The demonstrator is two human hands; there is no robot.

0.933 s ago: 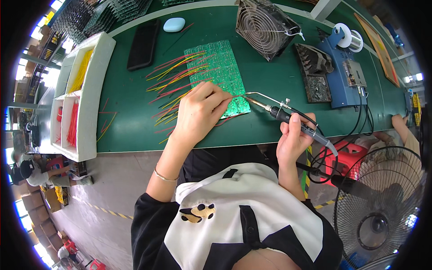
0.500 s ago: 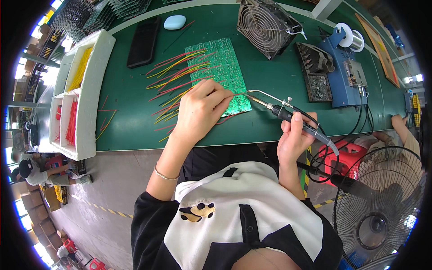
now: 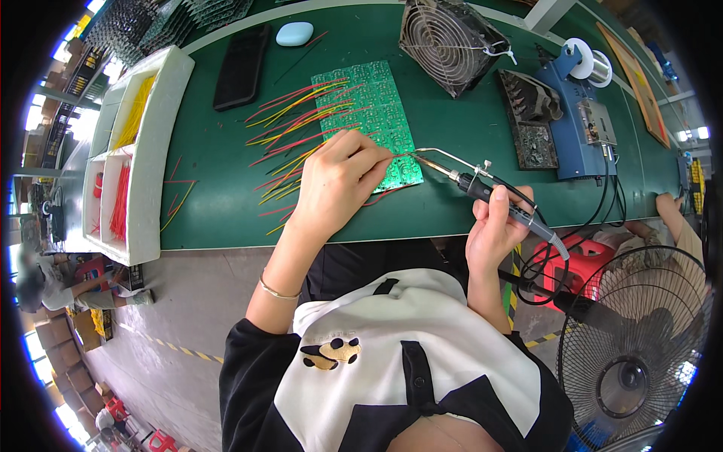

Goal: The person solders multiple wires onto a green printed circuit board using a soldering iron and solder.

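A green circuit board panel (image 3: 380, 98) lies on the bench, with several red, yellow and black wires (image 3: 290, 128) running off its left side. My left hand (image 3: 343, 177) rests over the board's lower part, its thumb and fingers pinching a red wire (image 3: 401, 155). In my right hand (image 3: 493, 226) is a soldering iron (image 3: 474, 187), held like a pen. A thin metal solder feed tube (image 3: 456, 160) is fixed along it. The iron's tip and the tube's end meet near the end of the red wire, at the board's right edge.
A white foam box (image 3: 169, 113) of yellow and red wires stands at left. Behind lie a black phone (image 3: 241, 68) and a light blue case (image 3: 294, 34). A square fan (image 3: 448, 45), iron stand (image 3: 531, 120) and blue soldering station (image 3: 580, 113) with solder spool (image 3: 599, 69) occupy the right.
The circuit board has shifted very slightly. Both hands keep nearly the same pose, the iron's tip still at the wire's end.
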